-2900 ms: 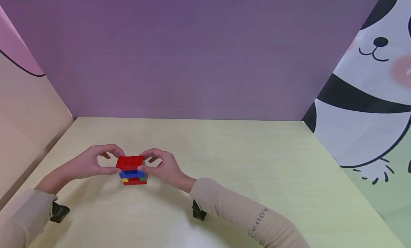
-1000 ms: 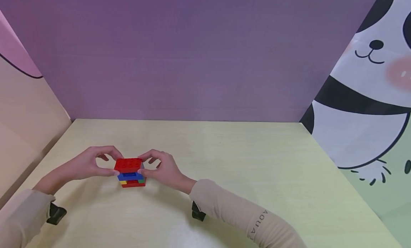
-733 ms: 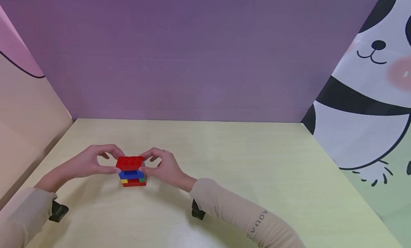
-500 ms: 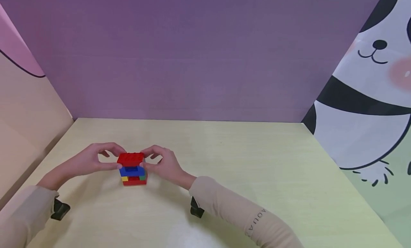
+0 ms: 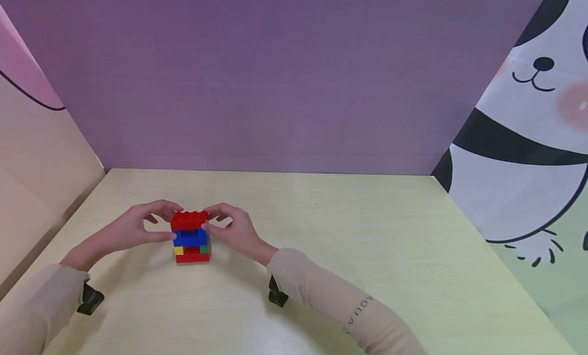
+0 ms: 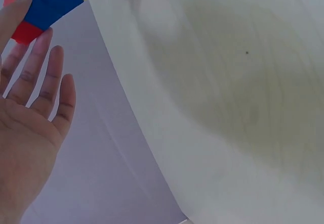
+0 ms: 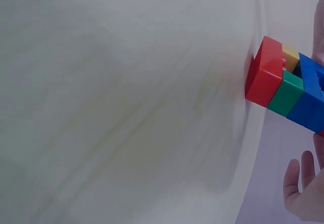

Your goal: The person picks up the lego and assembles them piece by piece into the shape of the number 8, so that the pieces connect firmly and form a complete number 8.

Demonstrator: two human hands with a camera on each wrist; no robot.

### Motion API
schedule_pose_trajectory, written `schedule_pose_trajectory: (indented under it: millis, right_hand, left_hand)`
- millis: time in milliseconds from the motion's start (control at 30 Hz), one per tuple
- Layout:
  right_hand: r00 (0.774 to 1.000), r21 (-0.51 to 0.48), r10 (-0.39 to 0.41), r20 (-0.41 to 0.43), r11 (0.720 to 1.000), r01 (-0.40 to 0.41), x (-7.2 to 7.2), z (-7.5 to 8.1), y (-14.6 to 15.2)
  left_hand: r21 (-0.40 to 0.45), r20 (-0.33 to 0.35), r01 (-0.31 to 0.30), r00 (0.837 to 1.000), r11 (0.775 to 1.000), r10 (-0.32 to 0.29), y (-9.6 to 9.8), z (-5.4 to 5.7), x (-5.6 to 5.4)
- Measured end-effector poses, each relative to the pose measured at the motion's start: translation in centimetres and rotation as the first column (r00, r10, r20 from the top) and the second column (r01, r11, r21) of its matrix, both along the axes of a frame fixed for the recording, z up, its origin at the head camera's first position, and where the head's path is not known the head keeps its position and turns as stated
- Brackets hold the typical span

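Both hands hold a small stack of toy building bricks at the left of the table. From the top down it has a red brick (image 5: 189, 221), a blue layer (image 5: 190, 241), a yellow brick (image 5: 178, 251) and a green brick (image 5: 204, 250) with a gap between, and a red base (image 5: 193, 259). My left hand (image 5: 130, 230) pinches the upper left side, thumb in front on the blue layer. Opposite it, my right hand (image 5: 236, 232) pinches the upper right side, thumb at the red top brick. Whether the base touches the table cannot be told.
The pale wooden table (image 5: 331, 253) meets a purple wall (image 5: 275, 79) at the back. A cream panel (image 5: 41, 166) borders the left, and a panda-printed panel (image 5: 514, 191) the right. A dark device (image 5: 91, 299) sits at the left cuff, another dark device (image 5: 277, 292) at the right.
The stack's top has tipped away from the person, so its front face shows more and its studded top less. Both hands have risen slightly in the head view, still gripping it.
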State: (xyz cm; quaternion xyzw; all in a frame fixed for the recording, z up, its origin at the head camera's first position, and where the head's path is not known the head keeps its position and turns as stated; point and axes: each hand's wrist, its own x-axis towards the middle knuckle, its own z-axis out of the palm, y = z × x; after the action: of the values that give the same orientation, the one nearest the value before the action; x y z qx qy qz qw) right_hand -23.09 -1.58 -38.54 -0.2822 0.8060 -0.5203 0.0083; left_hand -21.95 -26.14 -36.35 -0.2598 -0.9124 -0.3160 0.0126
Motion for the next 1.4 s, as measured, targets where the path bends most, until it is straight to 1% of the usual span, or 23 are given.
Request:
schedule_pose_trajectory:
  millis: [167, 333, 467, 700, 833, 967, 1067, 1200, 1333, 1400]
  right_hand:
    - [0.999, 0.018, -0.033, 0.015, 0.999, 0.033, -0.4, 0.0, -0.2]
    - [0.998, 0.016, -0.051, 0.022, 0.999, 0.050, -0.9, -0.1, -0.4]
    - [0.998, 0.010, -0.057, 0.021, 0.998, 0.056, -1.3, -0.3, -0.5]
    - [0.998, 0.008, -0.056, 0.031, 0.998, 0.056, -1.7, -0.3, -0.7]
    - [0.998, 0.030, -0.053, 0.038, 0.998, 0.052, -1.8, -0.3, -0.6]
    - [0.999, 0.049, -0.035, 0.040, 0.998, 0.033, -1.7, -0.4, -0.4]
    - [1.000, 0.080, -0.018, 0.019, 0.997, 0.017, -1.5, -0.3, -0.3]
    - [1.000, 0.129, 0.004, -0.010, 0.992, -0.003, -1.2, -0.3, -0.1]
    - [1.000, 0.172, -0.008, 0.005, 0.985, 0.007, -0.7, -0.4, -0.2]
    - [1.000, 0.192, -0.020, 0.014, 0.981, 0.017, -0.5, -0.3, -0.4]
  left_hand:
    - [0.008, -0.002, -0.009, 1.000, 1.000, 0.009, 0.1, -0.4, -0.1]
    - [0.014, -0.002, -0.010, 1.000, 1.000, 0.010, 0.1, -0.8, -0.3]
    - [0.008, -0.002, -0.005, 1.000, 1.000, 0.005, 0.2, -0.8, -0.4]
    - [-0.005, -0.008, 0.000, 1.000, 1.000, 0.000, 0.1, -0.6, -0.7]
    - [-0.003, -0.008, -0.005, 1.000, 1.000, 0.005, 0.1, -0.7, -0.8]
    - [0.006, -0.011, 0.007, 1.000, 1.000, -0.007, 0.1, -0.7, -0.9]
    - [0.007, -0.012, 0.015, 1.000, 1.000, -0.014, 0.1, -0.5, -1.1]
    - [0.004, 0.021, 0.014, 1.000, 1.000, -0.014, 0.2, 0.0, -1.1]
    - [0.008, 0.071, 0.006, 0.997, 1.000, -0.006, 0.3, 0.4, -1.3]
    - [0.013, 0.083, 0.006, 0.996, 1.000, -0.007, 0.3, 0.5, -1.3]
